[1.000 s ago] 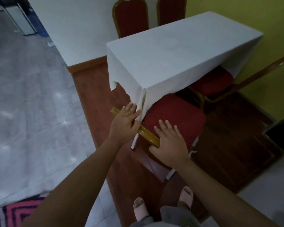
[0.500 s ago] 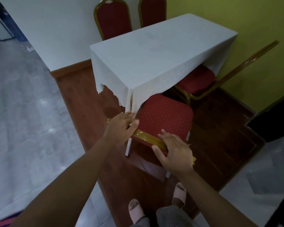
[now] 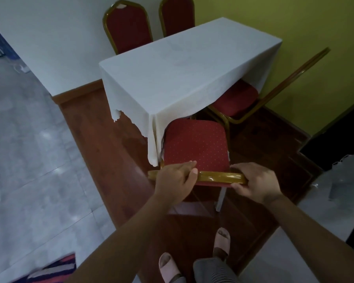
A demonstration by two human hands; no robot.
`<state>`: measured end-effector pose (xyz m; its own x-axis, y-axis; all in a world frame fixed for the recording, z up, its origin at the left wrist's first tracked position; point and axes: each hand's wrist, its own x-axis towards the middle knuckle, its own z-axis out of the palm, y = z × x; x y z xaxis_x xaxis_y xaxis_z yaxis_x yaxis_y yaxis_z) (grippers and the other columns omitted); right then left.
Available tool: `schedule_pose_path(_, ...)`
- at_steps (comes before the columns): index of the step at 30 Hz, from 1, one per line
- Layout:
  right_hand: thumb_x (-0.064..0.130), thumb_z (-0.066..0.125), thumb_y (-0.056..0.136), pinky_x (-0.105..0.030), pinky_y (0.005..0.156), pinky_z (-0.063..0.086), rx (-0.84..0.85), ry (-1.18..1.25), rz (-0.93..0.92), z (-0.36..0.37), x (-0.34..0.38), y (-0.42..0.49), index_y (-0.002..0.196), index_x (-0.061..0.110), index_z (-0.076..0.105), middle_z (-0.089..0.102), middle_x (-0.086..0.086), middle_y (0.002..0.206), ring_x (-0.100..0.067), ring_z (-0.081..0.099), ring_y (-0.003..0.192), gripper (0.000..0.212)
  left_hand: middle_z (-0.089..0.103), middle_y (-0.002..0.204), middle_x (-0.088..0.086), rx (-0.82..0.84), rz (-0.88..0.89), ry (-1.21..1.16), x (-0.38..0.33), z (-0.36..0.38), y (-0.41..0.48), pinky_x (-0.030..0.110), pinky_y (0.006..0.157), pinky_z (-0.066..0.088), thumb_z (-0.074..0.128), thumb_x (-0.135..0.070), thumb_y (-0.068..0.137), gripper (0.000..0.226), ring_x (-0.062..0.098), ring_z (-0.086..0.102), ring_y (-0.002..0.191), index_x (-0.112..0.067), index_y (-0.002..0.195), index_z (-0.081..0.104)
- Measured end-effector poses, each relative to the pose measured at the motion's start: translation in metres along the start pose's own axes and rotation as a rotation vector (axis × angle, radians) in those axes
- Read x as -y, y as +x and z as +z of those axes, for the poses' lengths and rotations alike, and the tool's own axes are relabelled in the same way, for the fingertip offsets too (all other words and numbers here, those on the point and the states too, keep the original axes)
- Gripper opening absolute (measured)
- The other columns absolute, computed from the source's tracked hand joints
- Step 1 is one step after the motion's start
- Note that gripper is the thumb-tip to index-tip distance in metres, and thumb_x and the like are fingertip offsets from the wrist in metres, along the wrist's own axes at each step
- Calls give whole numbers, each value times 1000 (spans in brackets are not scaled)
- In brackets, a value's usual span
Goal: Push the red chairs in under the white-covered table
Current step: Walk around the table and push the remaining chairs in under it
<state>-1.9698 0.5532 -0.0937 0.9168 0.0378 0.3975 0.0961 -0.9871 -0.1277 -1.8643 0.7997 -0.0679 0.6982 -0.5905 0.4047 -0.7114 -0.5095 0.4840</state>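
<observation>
Both hands now grip the gold top rail [image 3: 219, 177] of the near red chair [image 3: 194, 144]: left hand [image 3: 175, 181] and right hand [image 3: 255, 181], fingers wrapped round it where earlier they lay flat. The seat has squared up, front edge just under the white-covered table [image 3: 182, 74], so most of the pushing remains.

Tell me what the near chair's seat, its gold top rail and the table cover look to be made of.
Seat: red woven upholstery fabric, matte, with a grid of small pale dots; likely padded.
Gold top rail: glossy, with bright streaks of reflected light; probably painted metal, perhaps under clear wrap.
Table cover: white cloth, matte, hanging in soft folds with a scalloped edge.
</observation>
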Motion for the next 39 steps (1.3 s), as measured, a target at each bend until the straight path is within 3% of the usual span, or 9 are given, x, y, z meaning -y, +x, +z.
schedule_pose_path(6, 71, 23, 89, -29, 68, 51, -39, 13, 84, -8, -17, -4, 107, 6, 68, 72, -7, 95, -23, 68, 83, 80, 66, 61, -2, 92, 101, 25, 3, 20, 19, 31, 42, 45, 28, -39, 97, 51, 13, 59, 50, -17, 82, 72)
schedule_pose_path(11, 59, 27, 95, -36, 76, 49, -196, 89, 326, 3, 20, 2, 100, 11, 72, 73, -4, 94, -21, 66, 88, 66, 42, 44, -11, 128, -7, -1, 23, 13, 18, 24, 42, 36, 30, -49, 94, 45, 6, 42, 40, -33, 53, 40)
schedule_pose_path(13, 56, 28, 96, -36, 73, 49, -260, 63, 348, 8, 21, 5, 94, 11, 74, 74, -3, 90, -21, 67, 84, 64, 40, 43, -12, 113, -21, -23, 26, 15, 17, 20, 42, 32, 31, -48, 94, 46, 5, 41, 39, -33, 52, 41)
schedule_pose_path(16, 55, 27, 96, -36, 69, 51, -281, 61, 301, 13, 4, 7, 91, 9, 75, 75, -3, 90, -22, 69, 82, 66, 54, 50, -12, 69, -16, -38, 22, 24, 18, 16, 45, 33, 33, -45, 93, 47, 3, 49, 45, -23, 68, 66)
schedule_pose_path(18, 53, 26, 97, -37, 69, 52, -304, 59, 268, 15, -11, 8, 90, 8, 75, 75, -5, 91, -23, 69, 83, 66, 72, 74, -8, 45, -36, -26, 17, 31, 20, 18, 55, 45, 34, -47, 92, 49, 6, 65, 65, -20, 92, 74)
schedule_pose_path(20, 52, 26, 97, -37, 70, 52, -332, 61, 249, 16, -27, 11, 89, 7, 75, 75, -6, 91, -24, 69, 83, 67, 75, 96, -2, 38, -46, -19, 11, 39, 25, 19, 67, 49, 30, -53, 94, 57, 10, 69, 87, -17, 105, 72)
schedule_pose_path(24, 50, 24, 97, -35, 73, 49, -327, 64, 233, 16, -65, 19, 91, 6, 74, 74, -7, 92, -25, 69, 85, 68, 72, 108, 1, 65, -70, -3, -8, 57, 40, 22, 74, 51, 20, -58, 95, 66, 13, 67, 102, -17, 113, 68)
schedule_pose_path(35, 51, 21, 97, -27, 69, 41, -273, 136, 131, 9, -163, 54, 92, 6, 73, 74, -7, 91, -24, 69, 83, 69, 69, 115, 2, 48, -225, 44, -47, 110, 90, 29, 80, 52, 16, -63, 93, 68, 14, 64, 108, -22, 120, 63)
schedule_pose_path(39, 53, 19, 97, -31, 69, 45, -210, 171, 88, 5, -200, 70, 93, 6, 72, 73, -7, 91, -25, 68, 83, 71, 64, 125, -1, 107, -306, 51, -62, 129, 114, 27, 87, 47, 18, -63, 89, 66, 11, 56, 118, -26, 127, 58)
